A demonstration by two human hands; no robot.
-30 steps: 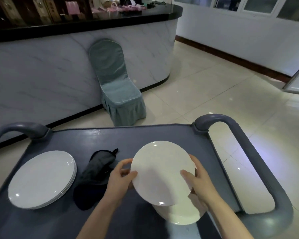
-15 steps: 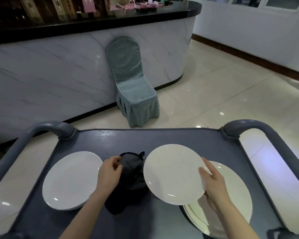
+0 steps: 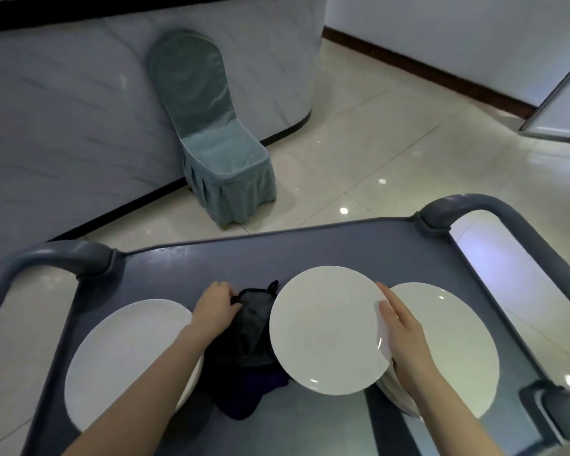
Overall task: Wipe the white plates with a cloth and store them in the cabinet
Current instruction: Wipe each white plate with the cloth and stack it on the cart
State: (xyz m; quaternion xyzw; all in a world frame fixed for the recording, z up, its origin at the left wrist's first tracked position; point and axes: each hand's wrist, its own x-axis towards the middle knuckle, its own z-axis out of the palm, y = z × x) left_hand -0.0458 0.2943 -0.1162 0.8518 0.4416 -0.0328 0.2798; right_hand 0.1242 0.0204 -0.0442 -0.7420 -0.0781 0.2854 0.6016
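Note:
My right hand (image 3: 402,337) grips the right rim of a white plate (image 3: 323,330), held just above the grey cart top (image 3: 343,248). Under that hand sits a stack of white plates (image 3: 454,343) at the cart's right. Another stack of white plates (image 3: 122,360) lies at the left. Between them is a dark cloth (image 3: 250,337); my left hand (image 3: 214,307) has its fingers curled on the cloth's upper left edge.
The cart has grey curved handles at the left (image 3: 46,258) and right (image 3: 494,209). Beyond it stand a chair in a teal cover (image 3: 218,139) and a curved marble counter (image 3: 63,110). An open cabinet door (image 3: 563,103) shows at the far right over tiled floor.
My left hand left the plate's rim and went to the dark cloth. The right hand alone keeps the plate, now lower and flatter. The view tilted down.

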